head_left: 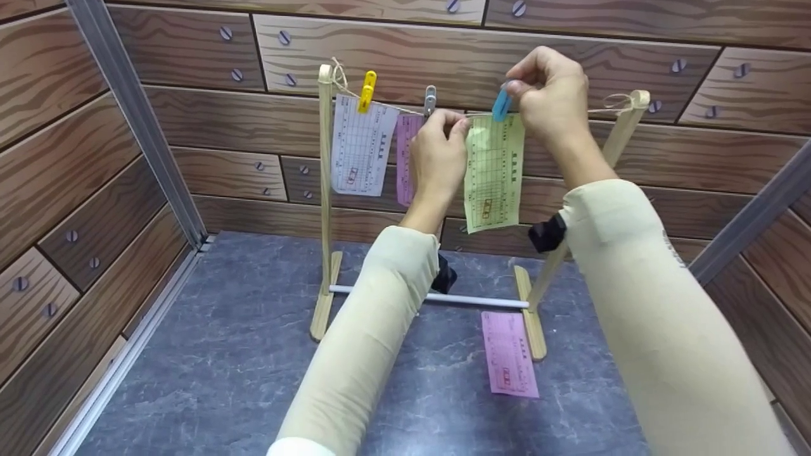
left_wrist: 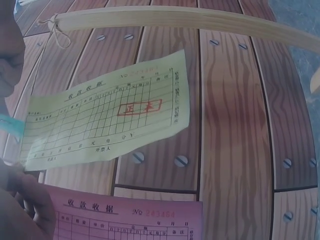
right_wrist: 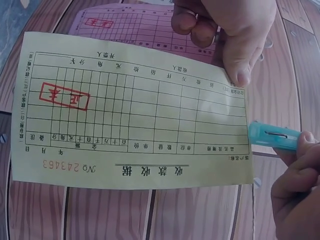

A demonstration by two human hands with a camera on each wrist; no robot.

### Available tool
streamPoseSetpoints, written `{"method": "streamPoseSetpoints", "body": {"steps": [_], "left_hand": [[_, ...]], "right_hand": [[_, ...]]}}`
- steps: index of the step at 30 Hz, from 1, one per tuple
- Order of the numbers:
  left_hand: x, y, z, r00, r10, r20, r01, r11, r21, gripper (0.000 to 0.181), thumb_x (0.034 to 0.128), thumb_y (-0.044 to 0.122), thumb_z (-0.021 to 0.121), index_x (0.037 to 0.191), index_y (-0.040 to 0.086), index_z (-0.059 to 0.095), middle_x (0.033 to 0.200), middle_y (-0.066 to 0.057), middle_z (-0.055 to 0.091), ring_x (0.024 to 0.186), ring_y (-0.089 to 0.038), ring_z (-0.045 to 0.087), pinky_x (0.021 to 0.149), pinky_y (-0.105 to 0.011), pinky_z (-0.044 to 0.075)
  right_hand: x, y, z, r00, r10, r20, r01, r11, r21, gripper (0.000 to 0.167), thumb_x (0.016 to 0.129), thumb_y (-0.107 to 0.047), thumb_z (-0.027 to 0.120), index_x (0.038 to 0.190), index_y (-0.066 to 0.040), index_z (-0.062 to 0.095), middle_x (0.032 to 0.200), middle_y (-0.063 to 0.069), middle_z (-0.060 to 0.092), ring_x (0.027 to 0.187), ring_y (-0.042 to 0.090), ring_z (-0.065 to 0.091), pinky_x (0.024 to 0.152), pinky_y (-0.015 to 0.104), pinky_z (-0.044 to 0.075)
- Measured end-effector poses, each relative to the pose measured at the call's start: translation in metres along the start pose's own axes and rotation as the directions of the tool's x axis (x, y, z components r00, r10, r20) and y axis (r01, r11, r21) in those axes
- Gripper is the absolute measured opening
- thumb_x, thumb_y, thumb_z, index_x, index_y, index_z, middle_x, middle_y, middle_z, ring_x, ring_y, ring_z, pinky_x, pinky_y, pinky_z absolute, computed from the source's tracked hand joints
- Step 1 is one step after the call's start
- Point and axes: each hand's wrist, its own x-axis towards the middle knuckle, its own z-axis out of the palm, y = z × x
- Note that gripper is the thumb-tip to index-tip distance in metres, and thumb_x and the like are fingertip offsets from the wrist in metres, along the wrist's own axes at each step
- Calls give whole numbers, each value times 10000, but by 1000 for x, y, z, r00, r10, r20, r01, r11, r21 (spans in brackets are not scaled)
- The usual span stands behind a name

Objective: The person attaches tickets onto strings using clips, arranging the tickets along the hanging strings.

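A yellow-green receipt slip [head_left: 494, 174] hangs at the string [head_left: 399, 111] strung between two wooden posts. My left hand [head_left: 438, 152] pinches the slip's upper left corner between thumb and fingers. In my right hand [head_left: 556, 95] is a blue clothespin [head_left: 502, 104], pinched at its upper end, its lower end at the slip's top edge. The right wrist view shows the clothespin [right_wrist: 274, 136] meeting the slip's edge; whether it bites fully is unclear. Left of my hands, a yellow clothespin [head_left: 367, 92] holds a white slip [head_left: 361, 147], and a grey clothespin [head_left: 430, 99] stands above a partly hidden pink slip [head_left: 404, 158].
Another pink slip [head_left: 510, 354] lies on the dark marbled surface [head_left: 222, 354] by the stand's right foot [head_left: 532, 316]. A white rod [head_left: 478, 299] joins the feet. Wood-patterned panels [head_left: 393, 50] rise behind, with metal frame bars [head_left: 136, 120] at the sides.
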Motion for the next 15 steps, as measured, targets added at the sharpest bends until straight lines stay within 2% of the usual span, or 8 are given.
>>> {"method": "streamPoseSetpoints", "body": {"steps": [4,15], "left_hand": [[0,1,1,1000,-19,13,19,999,28,106,970,215,688,993,116,720,916,20,729,777,-119,625,686,-260,455],[0,0,3,1000,-24,-1,24,1000,12,100,974,208,682,983,114,716,917,20,731,771,-120,629,683,-251,455]], "right_hand": [[1,1,0,999,26,27,-25,999,-47,183,894,69,663,842,-106,682,721,-74,611,615,38,511,590,179,414],[1,-1,-3,991,73,116,-58,990,-129,105,928,23,664,965,-74,677,801,-61,626,701,63,536,649,204,438]]}}
